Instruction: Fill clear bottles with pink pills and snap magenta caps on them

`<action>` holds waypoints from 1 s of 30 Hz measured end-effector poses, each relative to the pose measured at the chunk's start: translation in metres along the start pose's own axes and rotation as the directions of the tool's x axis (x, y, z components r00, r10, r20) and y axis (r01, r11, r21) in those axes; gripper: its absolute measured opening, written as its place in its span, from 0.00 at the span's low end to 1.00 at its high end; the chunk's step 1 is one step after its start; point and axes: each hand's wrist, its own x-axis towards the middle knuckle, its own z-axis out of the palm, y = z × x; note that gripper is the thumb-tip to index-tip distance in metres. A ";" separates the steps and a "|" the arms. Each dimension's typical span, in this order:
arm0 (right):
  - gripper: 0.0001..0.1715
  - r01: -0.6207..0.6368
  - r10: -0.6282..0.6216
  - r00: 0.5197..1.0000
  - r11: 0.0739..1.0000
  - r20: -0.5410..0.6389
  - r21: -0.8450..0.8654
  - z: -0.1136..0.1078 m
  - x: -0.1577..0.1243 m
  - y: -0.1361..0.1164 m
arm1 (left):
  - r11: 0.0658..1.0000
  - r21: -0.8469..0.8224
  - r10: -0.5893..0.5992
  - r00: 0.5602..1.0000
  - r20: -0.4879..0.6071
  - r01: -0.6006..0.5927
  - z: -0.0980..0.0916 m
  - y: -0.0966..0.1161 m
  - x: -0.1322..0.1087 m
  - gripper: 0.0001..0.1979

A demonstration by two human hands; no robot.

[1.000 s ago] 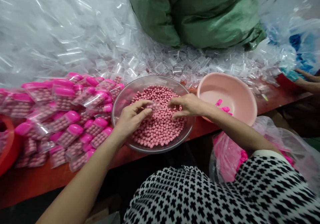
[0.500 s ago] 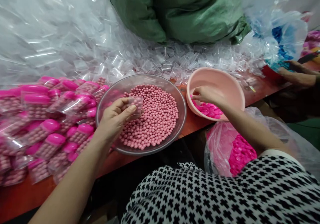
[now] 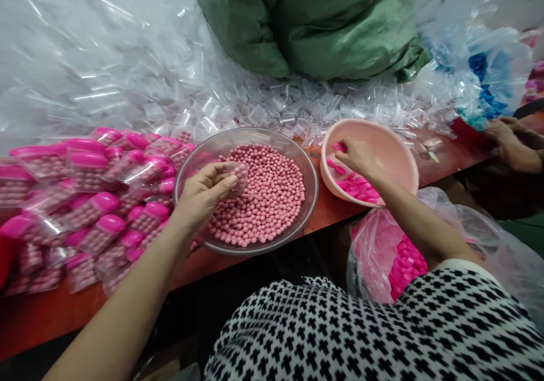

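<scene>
Left hand holds a filled tube over the bead bowl, right hand picks in the cap basin

The left hand (image 3: 203,191) is closed around a small clear tube (image 3: 238,174) packed with pink beads, thumb and fingers pinching it, its mouth seeming to face right, above the near-left part of the clear bowl (image 3: 297,222) of loose pink beads (image 3: 266,199). To its right, the right hand (image 3: 357,155) dips into the pink basin (image 3: 395,148), fingertips pinched on a bright pink cap (image 3: 339,147); more pink caps (image 3: 357,188) lie just near of it. So cap sits right of tube, the two hands apart, the bowl's rim between them. Capped tubes (image 3: 85,199) pile up at the left, empty clear tubes (image 3: 297,111) beyond. Another person's hand (image 3: 508,137) rests far right.
</scene>
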 end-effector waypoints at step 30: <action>0.12 0.889 -0.728 0.445 0.292 -0.522 0.352 0.007 -0.068 -0.158 | 0.730 0.421 0.531 0.835 0.146 -0.538 0.002 -0.014 -0.030 0.12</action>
